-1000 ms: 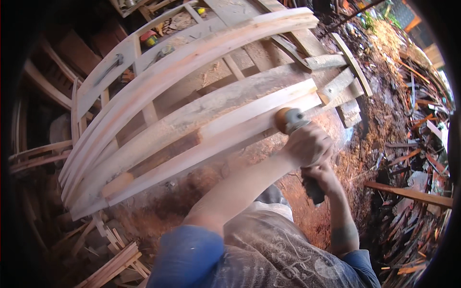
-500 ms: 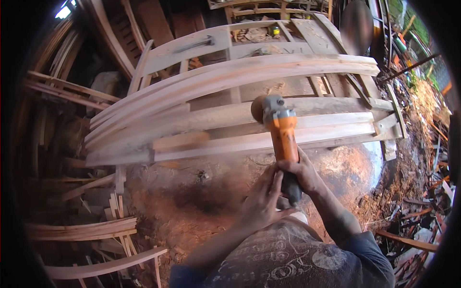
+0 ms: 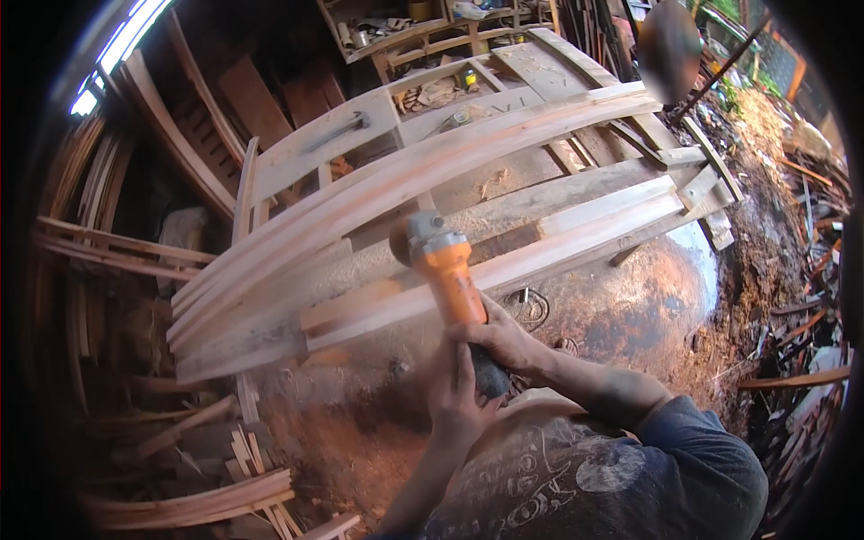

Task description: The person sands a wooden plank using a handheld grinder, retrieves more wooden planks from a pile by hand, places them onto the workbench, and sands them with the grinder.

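An orange angle grinder (image 3: 454, 281) with a grey head and black rear is in front of me, its head pointing away. My right hand (image 3: 506, 340) wraps round its body from the right. Against the left side of the dark rear part, my left hand (image 3: 457, 407) closes on the tool, some fingers pointing up along it. A round brown disc (image 3: 400, 239) shows at the head's left side, above pale dusty wood. Beyond it lie long curved boards (image 3: 486, 144) stacked side by side. Closer to me, a pale plank (image 3: 576, 241) crosses the wooden work frame.
A hammer (image 3: 346, 128) and a small yellow-green can (image 3: 470, 77) rest at the back. Wood strips (image 3: 193, 504) are stacked at lower left. Scraps and sawdust (image 3: 810, 270) cover the ground at right. A coiled cord (image 3: 534, 309) lies below the plank.
The view has swung, so the bench appears tilted and shifted left. The grinder and both hands appear farther left and lower; both hands remain on the tool.
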Demonstrator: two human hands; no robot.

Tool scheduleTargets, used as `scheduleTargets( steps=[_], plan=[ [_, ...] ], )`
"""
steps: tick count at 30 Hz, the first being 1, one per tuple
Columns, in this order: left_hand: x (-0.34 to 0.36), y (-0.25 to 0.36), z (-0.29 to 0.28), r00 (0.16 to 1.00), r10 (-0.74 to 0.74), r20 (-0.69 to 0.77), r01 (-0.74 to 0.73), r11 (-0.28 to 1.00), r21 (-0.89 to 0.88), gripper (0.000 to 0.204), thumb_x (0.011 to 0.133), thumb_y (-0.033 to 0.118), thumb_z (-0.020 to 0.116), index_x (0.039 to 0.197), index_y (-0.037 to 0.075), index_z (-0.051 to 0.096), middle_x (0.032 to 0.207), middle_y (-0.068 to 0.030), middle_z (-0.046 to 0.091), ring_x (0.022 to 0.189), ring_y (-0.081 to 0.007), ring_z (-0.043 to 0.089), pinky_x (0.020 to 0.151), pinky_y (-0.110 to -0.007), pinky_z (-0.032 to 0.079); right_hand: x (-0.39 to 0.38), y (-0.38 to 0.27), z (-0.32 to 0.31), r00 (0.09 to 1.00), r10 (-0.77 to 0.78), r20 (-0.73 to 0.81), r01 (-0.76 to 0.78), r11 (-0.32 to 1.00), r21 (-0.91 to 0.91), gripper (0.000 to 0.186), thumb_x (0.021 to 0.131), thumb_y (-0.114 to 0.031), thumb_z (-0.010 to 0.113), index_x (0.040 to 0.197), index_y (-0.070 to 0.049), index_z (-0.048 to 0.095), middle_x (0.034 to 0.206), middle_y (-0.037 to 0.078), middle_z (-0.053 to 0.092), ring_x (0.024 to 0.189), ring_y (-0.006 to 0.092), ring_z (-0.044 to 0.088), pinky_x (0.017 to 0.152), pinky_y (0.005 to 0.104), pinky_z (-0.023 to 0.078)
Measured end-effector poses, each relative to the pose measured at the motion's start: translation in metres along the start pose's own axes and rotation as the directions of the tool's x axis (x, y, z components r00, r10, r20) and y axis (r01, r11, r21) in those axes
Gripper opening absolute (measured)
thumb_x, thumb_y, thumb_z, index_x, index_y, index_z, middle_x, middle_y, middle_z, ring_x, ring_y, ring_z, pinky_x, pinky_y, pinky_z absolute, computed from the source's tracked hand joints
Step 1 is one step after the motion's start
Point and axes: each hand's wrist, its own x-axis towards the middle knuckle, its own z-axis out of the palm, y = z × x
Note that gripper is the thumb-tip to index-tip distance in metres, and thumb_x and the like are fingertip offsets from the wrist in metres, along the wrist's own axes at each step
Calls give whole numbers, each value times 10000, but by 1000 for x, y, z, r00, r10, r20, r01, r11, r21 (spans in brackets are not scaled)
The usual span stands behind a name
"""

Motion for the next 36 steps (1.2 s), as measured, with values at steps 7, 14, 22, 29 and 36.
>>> scheduleTargets(
  steps=[7,14,22,29,36],
  plan=[
    [4,-38,18,784,-551,284,433,159,-887,761,811,84,799,1463,13,413,1314,-99,563,1196,-212,594,998,-377,520,25,-7,-13,985,46,167,-19,987,-159,771,848,-239,819,1487,-24,444,1215,120,667,1113,202,648,977,353,536],
    [38,-80,19,684,-703,194,420,162,-893,515,750,43,682,1243,-13,546,1019,-144,664,876,-270,710,778,-392,617,130,-83,-72,862,52,504,396,549,-736,706,965,-532,657,1419,-7,531,1404,283,558,1252,439,587,1083,499,459],
    [26,-42,13,119,-991,-55,494,107,-863,699,742,-27,700,1394,-12,447,896,-131,650,681,-258,682,622,-383,600,439,-166,-278,899,-343,273,278,-33,-960,379,875,-254,683,1224,-108,696,1031,219,744,991,418,709,873,512,554],
    [-19,-69,-16,-111,-956,-272,609,151,-779,671,765,-5,767,1362,-12,460,910,-105,632,703,-231,679,623,-360,587,648,-145,-436,960,-139,242,196,-282,-939,416,897,-270,717,1291,-137,697,1146,185,746,1048,380,694,907,469,528],
    [-32,-133,-96,-73,-865,-497,873,185,-450,508,792,143,809,1207,8,548,929,-95,638,824,-227,689,704,-351,547,609,-114,-326,976,-213,40,-43,-371,-928,467,798,-229,724,1263,-184,709,1124,192,716,1089,385,667,916,487,534]
  ],
)
